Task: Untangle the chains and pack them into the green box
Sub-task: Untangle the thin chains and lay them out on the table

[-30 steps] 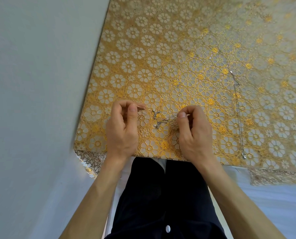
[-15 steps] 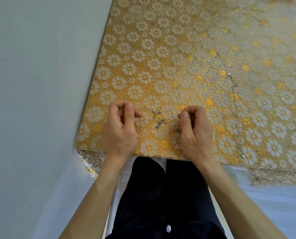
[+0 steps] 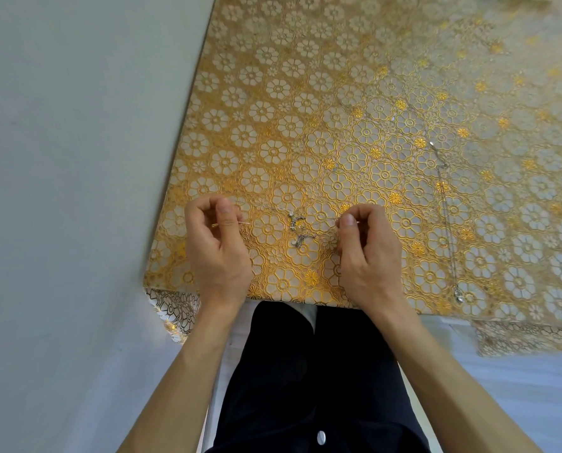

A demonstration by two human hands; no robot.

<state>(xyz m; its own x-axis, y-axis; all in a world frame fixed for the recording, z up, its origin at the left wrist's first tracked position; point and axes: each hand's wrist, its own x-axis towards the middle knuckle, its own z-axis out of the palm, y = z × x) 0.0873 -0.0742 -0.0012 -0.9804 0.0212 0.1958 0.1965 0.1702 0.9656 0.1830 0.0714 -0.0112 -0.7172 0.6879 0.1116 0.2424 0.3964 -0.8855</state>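
Both grips pinching fine strands: my left hand [image 3: 217, 246] and right hand [image 3: 368, 253] stretch the knot [image 3: 297, 228] over the desk [image 3: 273, 93]. One chain [image 3: 446, 204] lies apart, apparently freed; nothing packed, green box out of view.

Legible text, labels, brands, numbers, signs: none.
Entry 1, tablecloth [image 3: 305, 93]: repeating gold flower pattern only; it carries no lettering.
Entry 2, chains [image 3: 297, 228]: too fine to show any stamp or marking.
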